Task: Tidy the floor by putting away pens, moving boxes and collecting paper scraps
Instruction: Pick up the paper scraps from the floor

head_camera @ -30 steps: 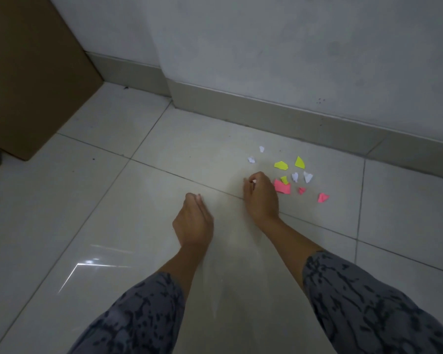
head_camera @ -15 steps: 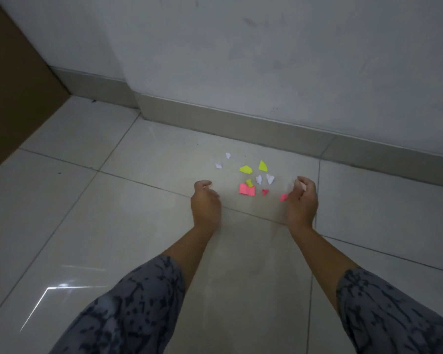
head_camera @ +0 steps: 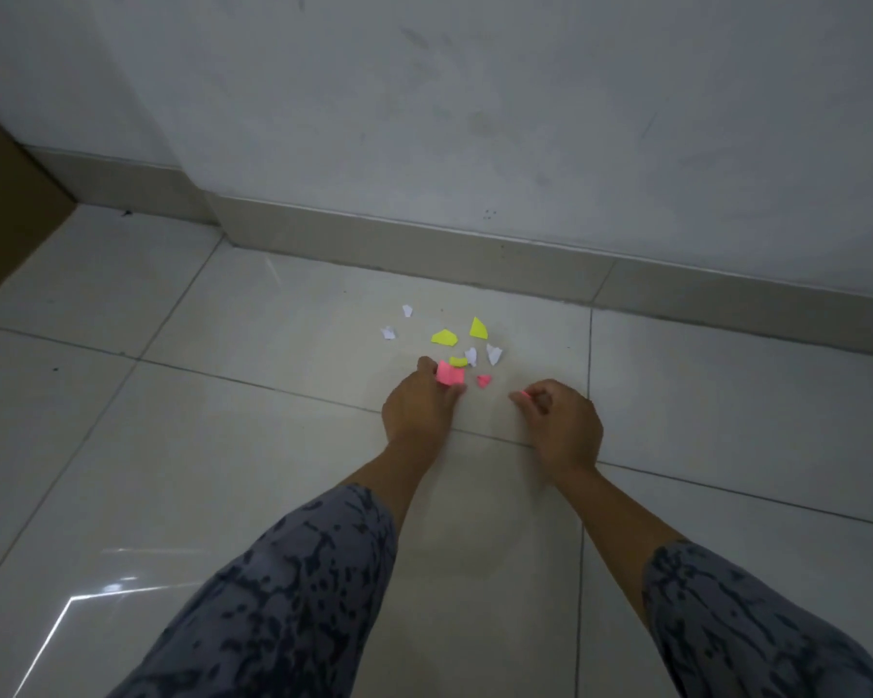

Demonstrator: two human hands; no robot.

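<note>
Two hands reach down to a pale tiled floor (head_camera: pixel 122 496) where bits of coloured paper lie near the skirting of a grey wall (head_camera: pixel 475 118). At the far left edge a brown cardboard box (head_camera: pixel 1 204) stands against the wall, well apart from the scraps. Moving right, two small white scraps (head_camera: pixel 388 333) lie on the tile, one just behind the other, then two yellow scraps (head_camera: pixel 444 338) side by side, with a smaller yellow sliver below them. The left hand (head_camera: pixel 417 408) has its fingers curled around a large pink scrap (head_camera: pixel 449 375), thumb on one side and fingertips on the other, so the piece is pinched at its lower edge while it sits at floor level. Just right of that lie two more white scraps (head_camera: pixel 494 354) and a small pink scrap (head_camera: pixel 483 380), loose on the tile between the two hands. The right hand (head_camera: pixel 563 425) is loosely fisted, fingers drawn in narrow; a sliver of pink paper (head_camera: pixel 524 393) shows at its fingertips, gripped there. Both forearms come up from the bottom of the view in dark patterned sleeves (head_camera: pixel 283 596). A bright reflection streaks the glossy tile at lower left
</note>
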